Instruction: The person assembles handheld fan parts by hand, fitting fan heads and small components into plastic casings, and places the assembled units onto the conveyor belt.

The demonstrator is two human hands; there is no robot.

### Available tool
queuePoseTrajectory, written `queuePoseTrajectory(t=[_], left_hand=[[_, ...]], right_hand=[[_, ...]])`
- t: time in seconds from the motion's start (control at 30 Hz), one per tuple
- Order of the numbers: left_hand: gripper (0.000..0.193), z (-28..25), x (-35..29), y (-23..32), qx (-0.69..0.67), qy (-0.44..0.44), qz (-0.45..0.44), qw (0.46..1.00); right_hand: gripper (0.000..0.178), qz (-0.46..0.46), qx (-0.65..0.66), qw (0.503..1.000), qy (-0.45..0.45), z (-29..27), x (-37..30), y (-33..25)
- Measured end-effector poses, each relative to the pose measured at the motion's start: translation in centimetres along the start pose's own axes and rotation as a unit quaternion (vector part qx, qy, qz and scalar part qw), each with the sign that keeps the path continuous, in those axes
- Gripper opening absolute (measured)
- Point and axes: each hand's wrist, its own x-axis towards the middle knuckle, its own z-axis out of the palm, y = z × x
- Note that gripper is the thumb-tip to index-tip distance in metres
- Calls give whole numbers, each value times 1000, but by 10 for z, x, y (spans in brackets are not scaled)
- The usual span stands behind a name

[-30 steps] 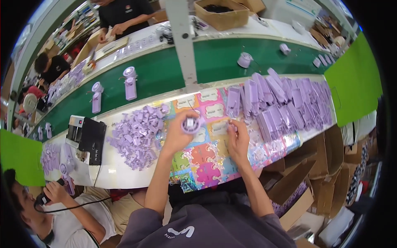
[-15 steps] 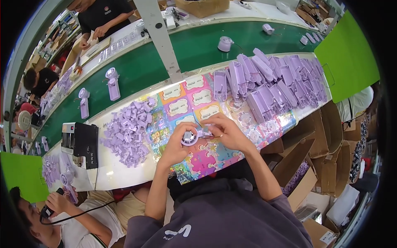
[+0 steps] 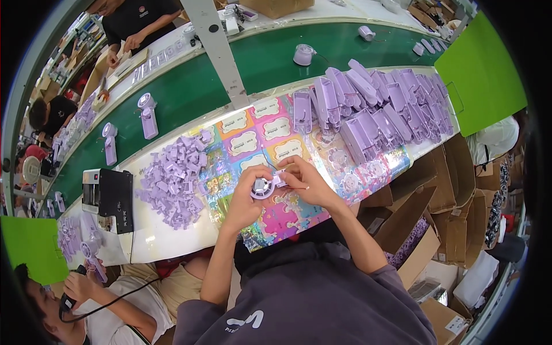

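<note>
Above the bright sheet (image 3: 241, 144), we hold a lilac ring (image 3: 263, 188) between both hands. Our left hand (image 3: 244, 202) curls closed round its left side, fingers and thumb against the rim. Our right hand (image 3: 307, 181) is nearly closed, its fingertips pinching a small block (image 3: 279, 180) at the ring's right edge; we cannot tell whether the two are joined. The ring's pale centre faces up toward us, and the block points right and slightly away, so their shared long axis runs crosswise.

Left of the sheet we have a heap (image 3: 175, 178) of lilac pieces; on its far right lie stacked shells (image 3: 371, 135), many hollow side up. Below right, an open carton (image 3: 418, 265) holds lilac things too small to make out. Across the green belt (image 3: 190, 103), a brown box (image 3: 279, 7) is cut off by the upper edge, its contents hidden.
</note>
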Motion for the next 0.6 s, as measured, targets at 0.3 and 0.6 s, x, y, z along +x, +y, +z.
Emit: queuePoseTrajectory(t=[0.3, 0.6], left_hand=[[31, 8, 6, 11, -117, 38, -106, 987], [16, 20, 2, -1, -48, 33, -50, 997]], right_hand=[[35, -181, -239, 949, 101, 22, -27, -38], [36, -131, -126, 980, 79, 15, -36, -20]])
